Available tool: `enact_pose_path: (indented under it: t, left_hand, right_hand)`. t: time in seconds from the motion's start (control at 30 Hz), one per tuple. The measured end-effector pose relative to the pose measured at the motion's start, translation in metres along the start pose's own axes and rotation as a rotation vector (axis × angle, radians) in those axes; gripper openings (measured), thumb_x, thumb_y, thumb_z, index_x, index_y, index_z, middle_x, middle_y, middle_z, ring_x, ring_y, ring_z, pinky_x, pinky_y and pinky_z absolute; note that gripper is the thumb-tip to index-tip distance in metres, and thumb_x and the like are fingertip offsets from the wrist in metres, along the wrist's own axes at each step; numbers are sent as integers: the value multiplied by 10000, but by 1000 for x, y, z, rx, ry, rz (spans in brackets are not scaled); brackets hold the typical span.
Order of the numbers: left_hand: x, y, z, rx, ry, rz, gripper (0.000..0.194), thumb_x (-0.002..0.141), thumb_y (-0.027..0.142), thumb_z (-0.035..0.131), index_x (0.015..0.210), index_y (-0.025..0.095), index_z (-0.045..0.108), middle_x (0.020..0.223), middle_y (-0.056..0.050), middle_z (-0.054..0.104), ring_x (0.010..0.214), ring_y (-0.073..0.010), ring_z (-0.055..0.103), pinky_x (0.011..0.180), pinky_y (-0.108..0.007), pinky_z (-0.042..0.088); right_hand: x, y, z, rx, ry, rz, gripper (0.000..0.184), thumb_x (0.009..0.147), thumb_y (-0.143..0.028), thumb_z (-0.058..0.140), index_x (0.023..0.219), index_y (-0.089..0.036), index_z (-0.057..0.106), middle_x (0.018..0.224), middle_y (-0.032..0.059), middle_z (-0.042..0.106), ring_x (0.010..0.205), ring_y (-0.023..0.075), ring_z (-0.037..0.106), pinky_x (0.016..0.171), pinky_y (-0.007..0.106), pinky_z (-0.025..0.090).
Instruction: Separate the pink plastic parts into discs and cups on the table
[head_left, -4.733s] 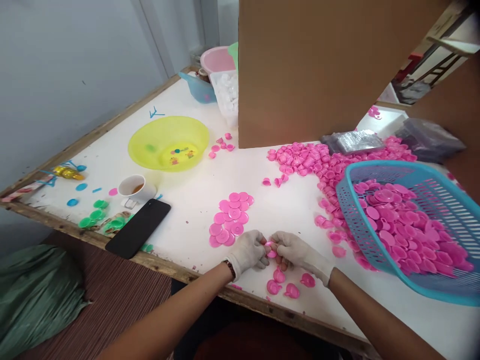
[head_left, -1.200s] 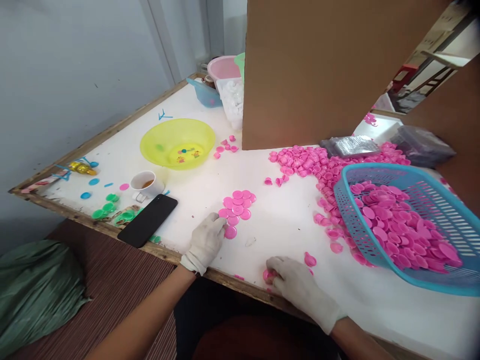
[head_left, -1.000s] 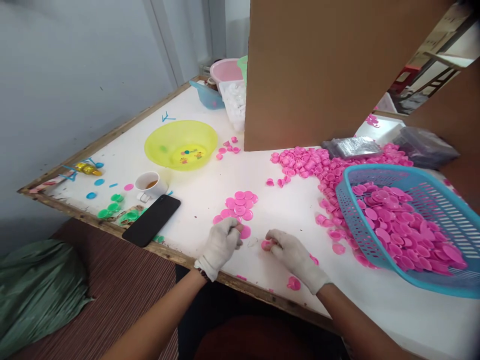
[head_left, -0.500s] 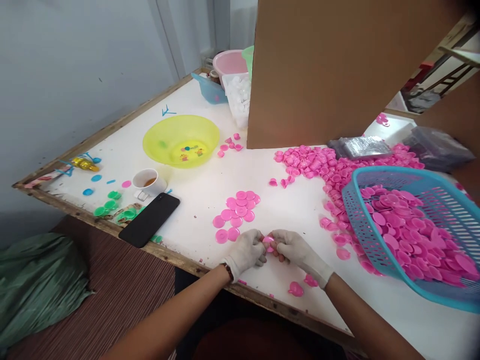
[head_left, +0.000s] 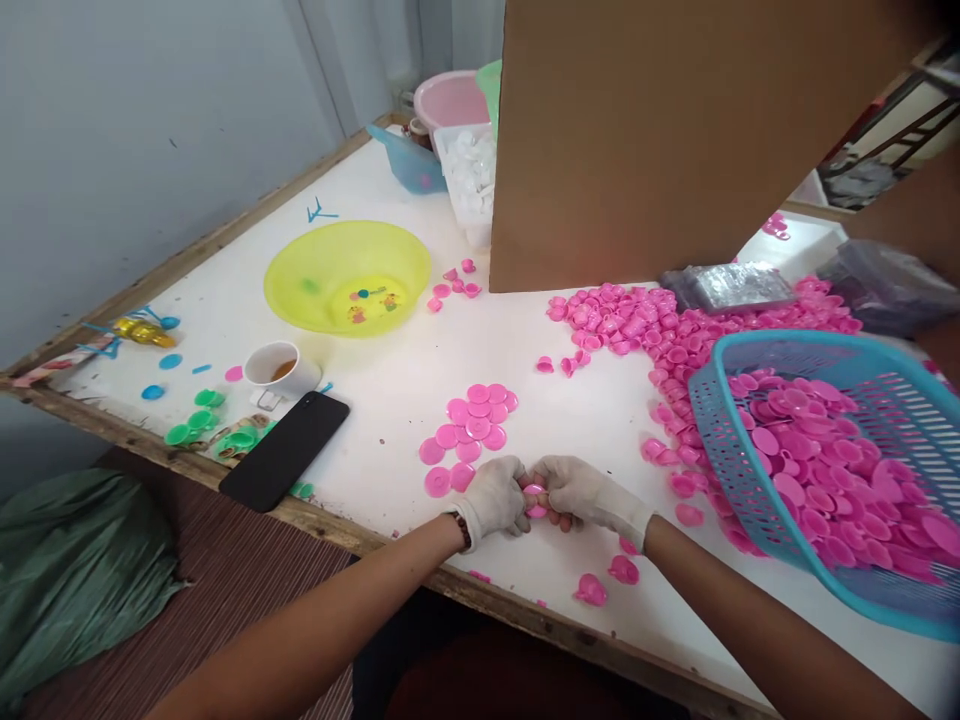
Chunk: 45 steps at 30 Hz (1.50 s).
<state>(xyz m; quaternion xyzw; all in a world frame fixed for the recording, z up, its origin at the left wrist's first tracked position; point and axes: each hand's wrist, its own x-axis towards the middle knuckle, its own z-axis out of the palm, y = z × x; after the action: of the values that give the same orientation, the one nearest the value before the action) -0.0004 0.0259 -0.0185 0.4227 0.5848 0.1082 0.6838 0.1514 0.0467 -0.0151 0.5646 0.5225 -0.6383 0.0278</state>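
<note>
Both hands wear white gloves and meet near the table's front edge. My left hand (head_left: 495, 497) and my right hand (head_left: 583, 492) pinch one small pink plastic piece (head_left: 535, 499) between their fingertips. Just beyond my left hand lies a flat cluster of pink discs (head_left: 469, 432). Two pink cup-shaped pieces (head_left: 607, 580) lie on the white table (head_left: 390, 380) under my right forearm. At the right, a tilted blue basket (head_left: 750, 470) holds many pink pieces. A loose heap of pink cups (head_left: 637, 330) spreads beyond it.
A tall cardboard sheet (head_left: 645, 140) stands at the back. To the left are a yellow bowl (head_left: 346, 275), a white cup (head_left: 274, 368), a black phone (head_left: 285, 462) and green caps (head_left: 196, 420). Pink and blue tubs (head_left: 435, 130) sit far back. A green bag (head_left: 75, 570) lies on the floor.
My left hand took a disc from the cluster and my right hand took a cup from the front edge. They came together at the table's front and now press the piece between them.
</note>
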Motion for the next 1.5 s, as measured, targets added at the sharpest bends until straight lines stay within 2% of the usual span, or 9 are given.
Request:
enact_pose_path:
  t: [0.27, 0.47, 0.57, 0.7, 0.83, 1.0, 1.13, 1.37, 1.5]
  left_hand:
    - [-22, -18, 2, 369, 311, 420, 134, 807, 217, 503, 930, 180, 539, 693, -8, 607, 617, -130, 587, 598, -234, 468]
    - [-41, -21, -43, 919, 605, 362, 155, 825, 203, 487, 947, 189, 580, 963, -72, 578, 840, -175, 553, 747, -281, 430]
    - [-38, -24, -57, 1019, 613, 340, 122, 803, 181, 503, 885, 175, 592, 926, -69, 562, 835, -176, 532, 756, -285, 418]
    - [-38, -26, -55, 990, 627, 358, 98, 801, 175, 488, 849, 166, 573, 907, -72, 567, 816, -180, 532, 746, -298, 415]
    - [-41, -22, -39, 638, 567, 454, 73, 809, 184, 466, 760, 187, 519, 736, -25, 592, 705, -153, 558, 668, -271, 431]
    - [-42, -10, 0, 12, 297, 350, 31, 764, 177, 488, 748, 190, 464, 560, 31, 542, 514, -111, 550, 507, -219, 446]
    - [-45, -11, 27, -145, 125, 322, 17, 769, 190, 477, 757, 181, 468, 526, 39, 521, 468, -97, 533, 470, -209, 445]
    - [-20, 2, 19, -208, 148, 237, 54, 809, 202, 434, 842, 166, 458, 593, 23, 546, 436, -94, 542, 402, -194, 420]
    - [3, 16, 14, -168, 66, 121, 87, 788, 174, 503, 855, 160, 450, 533, 12, 568, 433, -120, 561, 423, -229, 463]
  right_hand:
    - [-26, 18, 7, 214, 214, -248, 124, 713, -267, 534, 803, -214, 467, 567, -34, 518, 456, 97, 487, 432, 221, 350]
    - [-98, 45, -42, 557, 756, -576, 270, 828, -517, 339, 858, -281, 467, 618, -11, 426, 449, 118, 335, 451, 281, 292]
    - [-112, 62, -48, 340, 653, -443, 111, 764, -365, 481, 789, -257, 484, 590, -25, 423, 453, 113, 353, 448, 266, 285]
    - [-94, 83, -32, -133, 484, -158, 44, 666, -187, 502, 662, -212, 467, 563, -23, 483, 499, 116, 414, 467, 249, 293]
    - [-60, 72, -12, -271, 526, -198, 29, 707, -204, 464, 679, -211, 463, 593, -18, 524, 560, 127, 457, 522, 252, 336]
    - [-43, 27, 4, -137, 435, -332, 139, 706, -166, 412, 769, -208, 528, 693, -9, 573, 628, 119, 518, 554, 230, 390]
    - [-57, 18, 11, 54, 209, -281, 58, 726, -233, 452, 734, -194, 493, 617, -36, 524, 493, 81, 483, 451, 198, 356]
    - [-39, 26, -5, 213, 337, -234, 168, 752, -351, 495, 724, -185, 485, 513, -44, 520, 440, 81, 473, 430, 201, 340]
    - [-15, 25, -12, 226, 284, -211, 164, 745, -338, 519, 733, -179, 480, 498, -48, 525, 414, 73, 476, 420, 194, 351]
